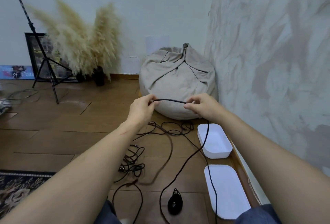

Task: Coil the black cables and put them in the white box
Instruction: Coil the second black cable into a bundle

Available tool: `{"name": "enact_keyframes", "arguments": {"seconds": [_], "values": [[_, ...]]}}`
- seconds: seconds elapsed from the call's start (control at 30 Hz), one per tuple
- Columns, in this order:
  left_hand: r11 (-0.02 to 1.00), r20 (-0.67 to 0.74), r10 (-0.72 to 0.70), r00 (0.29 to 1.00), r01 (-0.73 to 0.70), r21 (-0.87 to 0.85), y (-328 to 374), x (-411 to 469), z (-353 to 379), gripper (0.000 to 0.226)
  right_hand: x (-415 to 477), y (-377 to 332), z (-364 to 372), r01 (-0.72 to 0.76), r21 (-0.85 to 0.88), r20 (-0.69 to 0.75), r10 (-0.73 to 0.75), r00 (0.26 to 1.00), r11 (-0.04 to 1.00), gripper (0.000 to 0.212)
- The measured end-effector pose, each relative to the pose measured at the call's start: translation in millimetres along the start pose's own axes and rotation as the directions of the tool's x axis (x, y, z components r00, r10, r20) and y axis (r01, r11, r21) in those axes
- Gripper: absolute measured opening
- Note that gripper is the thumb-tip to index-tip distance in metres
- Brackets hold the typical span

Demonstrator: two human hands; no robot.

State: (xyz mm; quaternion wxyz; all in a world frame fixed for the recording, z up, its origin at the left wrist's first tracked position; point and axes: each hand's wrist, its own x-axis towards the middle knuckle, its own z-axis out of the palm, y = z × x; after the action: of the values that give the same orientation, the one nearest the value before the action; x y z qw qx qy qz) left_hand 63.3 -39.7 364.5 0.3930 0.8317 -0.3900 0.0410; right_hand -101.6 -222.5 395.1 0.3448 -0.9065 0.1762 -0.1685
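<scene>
A short stretch of black cable [168,100] runs level between my two raised hands. My left hand [142,107] pinches its left end and my right hand [201,105] pinches its right end. From under my right hand the cable drops across the white box [215,150] and trails down over the floor. More black cables [171,130] lie tangled on the wooden floor below my hands, and another bundle [132,161] lies beside my left forearm. The white box stands open by the wall, with only the hanging cable crossing it.
A white lid [226,191] lies flat nearer to me than the box. A small black mesh pouch [175,203] sits on the floor. A beige beanbag [178,82] fills the corner ahead. A tripod stand [46,66], pampas grass and a rug [17,188] are at left.
</scene>
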Motion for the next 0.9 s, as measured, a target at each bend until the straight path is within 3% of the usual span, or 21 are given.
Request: {"name": "enact_keyframes", "arguments": {"seconds": [0.1, 0.2, 0.3, 0.4, 0.47, 0.57, 0.67, 0.8, 0.9], "values": [[0.998, -0.082, 0.015, 0.997, -0.01, 0.066, -6.2, -0.2, -5.7, 0.013, -2.3, 1.7, -6.8, -0.021, -0.101, 0.102, 0.032, 0.994, 0.995, 0.018], [0.994, -0.131, -0.029, 0.991, 0.042, 0.104, -4.6, 0.8, -11.4, 0.012, -5.1, 4.6, -12.5, -0.022, -0.071, 0.122, 0.03, 0.992, 0.997, 0.018], [0.998, 0.035, 0.061, 0.998, -0.062, 0.024, 12.2, 3.1, -16.6, 0.013, -3.6, 3.3, -14.6, 0.018, -0.044, 0.029, -0.017, 0.999, 0.999, 0.017], [0.975, 0.189, 0.217, 0.958, -0.204, -0.084, 43.1, 1.3, -16.3, 0.018, -3.3, -12.9, -16.1, 0.098, -0.081, -0.013, -0.099, 0.995, 0.992, 0.02], [0.97, 0.092, 0.241, 0.966, -0.237, -0.059, 50.8, 5.1, -16.1, 0.016, -4.9, -23.6, -18.2, 0.085, 0.052, -0.018, -0.084, 0.996, 0.995, 0.021], [0.992, -0.175, 0.109, 0.979, -0.118, -0.046, 35.2, 12.3, -22.1, 0.018, -13.3, -14.3, -16.1, -0.042, 0.165, 0.167, 0.014, 0.986, 0.985, 0.021], [1.0, -0.192, 0.017, 0.981, -0.013, 0.02, 15.3, 5.5, -23.4, 0.019, -24.6, 8.6, -13.4, -0.168, 0.212, 0.258, 0.111, 0.96, 0.963, 0.022], [0.996, -0.195, -0.036, 0.98, 0.05, 0.069, 7.6, 5.8, -22.1, 0.02, -18.4, 6.2, -28.1, -0.075, 0.306, 0.017, 0.074, 0.997, 0.949, 0.022], [0.997, -0.061, 0.07, 0.996, -0.067, 0.038, 21.2, 7.7, -22.0, 0.012, -8.5, -8.0, -32.3, 0.03, 0.189, -0.107, -0.01, 0.994, 0.982, 0.021]]}}
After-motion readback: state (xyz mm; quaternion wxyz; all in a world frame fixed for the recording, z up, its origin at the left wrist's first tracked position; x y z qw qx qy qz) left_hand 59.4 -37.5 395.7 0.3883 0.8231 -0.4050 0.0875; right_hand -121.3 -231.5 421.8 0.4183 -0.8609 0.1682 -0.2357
